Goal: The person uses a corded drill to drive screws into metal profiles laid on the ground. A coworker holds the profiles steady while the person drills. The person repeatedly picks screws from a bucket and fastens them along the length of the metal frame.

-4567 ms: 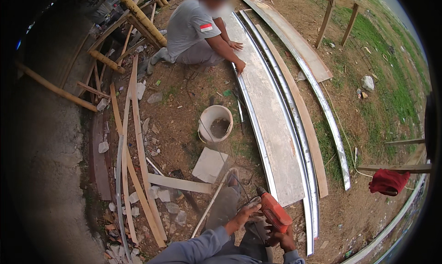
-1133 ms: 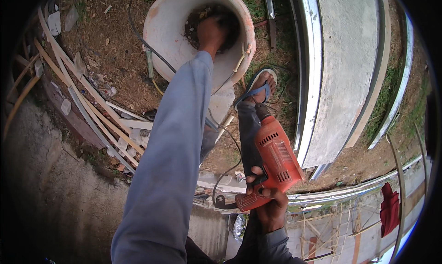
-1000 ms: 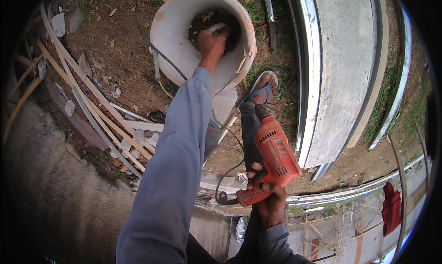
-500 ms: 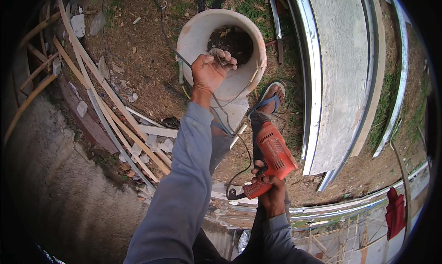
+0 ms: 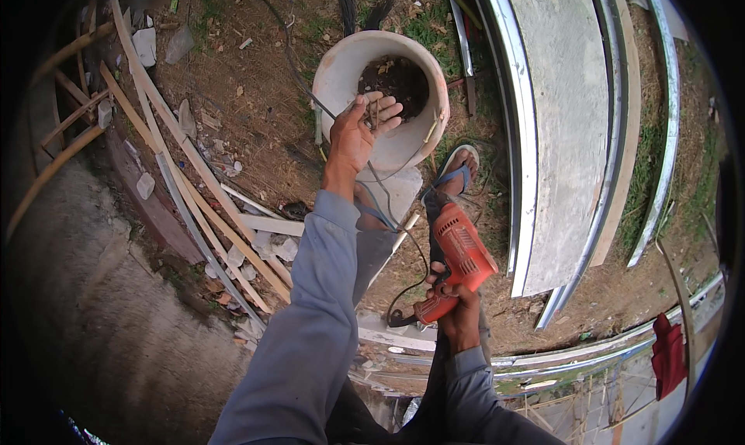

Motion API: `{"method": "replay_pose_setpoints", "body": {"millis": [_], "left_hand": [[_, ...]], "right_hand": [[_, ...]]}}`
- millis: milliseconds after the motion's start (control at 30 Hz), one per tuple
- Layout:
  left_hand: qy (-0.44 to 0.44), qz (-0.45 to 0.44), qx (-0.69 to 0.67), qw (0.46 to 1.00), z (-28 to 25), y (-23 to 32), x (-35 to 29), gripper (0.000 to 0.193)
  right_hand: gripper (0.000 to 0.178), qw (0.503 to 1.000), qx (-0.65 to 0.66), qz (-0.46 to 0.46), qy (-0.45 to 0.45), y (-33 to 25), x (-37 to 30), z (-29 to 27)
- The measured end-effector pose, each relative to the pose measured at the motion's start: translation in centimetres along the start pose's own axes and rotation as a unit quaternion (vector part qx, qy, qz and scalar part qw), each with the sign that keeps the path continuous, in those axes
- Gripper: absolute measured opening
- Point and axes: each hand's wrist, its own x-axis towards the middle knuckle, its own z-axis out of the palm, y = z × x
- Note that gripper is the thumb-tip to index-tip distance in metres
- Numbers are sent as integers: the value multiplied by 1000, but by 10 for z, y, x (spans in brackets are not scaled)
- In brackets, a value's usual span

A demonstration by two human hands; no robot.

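Note:
My right hand [image 5: 459, 309] is wrapped around the handle of a red power drill [image 5: 466, 251], whose black front end points up toward my foot. From the bottom of its handle a dark cord [image 5: 426, 255] loops up toward my left hand. Palm up, my left hand [image 5: 361, 131] is in front of a pale round pot [image 5: 335, 72] with dark soil inside. Its fingers are loosely curled around small thin dark pieces, too small to make out. The cord runs behind that wrist and on past the pot.
Long metal-edged boards [image 5: 563, 135] lie on the right. Wooden strips [image 5: 182, 142] and broken pieces of rubble lie on the left, beside a concrete surface [image 5: 85, 290]. My sandalled foot [image 5: 458, 173] stands close to the pot. A red cloth [image 5: 668, 356] hangs at the lower right.
The fingers of my left hand have uncurled somewhat, showing more of the palm. The drill stays in my right hand, shifted slightly. The view has moved a little.

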Motion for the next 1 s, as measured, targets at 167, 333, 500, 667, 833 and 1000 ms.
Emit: {"method": "replay_pose_setpoints", "body": {"millis": [167, 333, 500, 667, 833, 1000], "left_hand": [[96, -30, 46, 994, 6, 12, -8, 46], [95, -38, 68, 992, 4, 15, -5, 44], [100, -90, 66, 989, 2, 14, -5, 40], [4, -161, -6, 987, 8, 24, -14, 37], [12, -147, -54, 988, 24, 28, -15, 30], [-143, -141, -178, 963, 29, 51, -8, 24]], "right_hand": [[62, 1000, 4, 4, -10, -3, -1, 3], [61, 1000, 26, -2, -14, -6, 0, 6], [64, 999, 30, -7, -19, -11, 1, 9], [64, 998, 40, -16, -50, -19, -2, 21], [64, 997, 45, -44, -34, -32, -2, 39], [63, 993, 78, -85, -25, -29, 0, 68]]}}
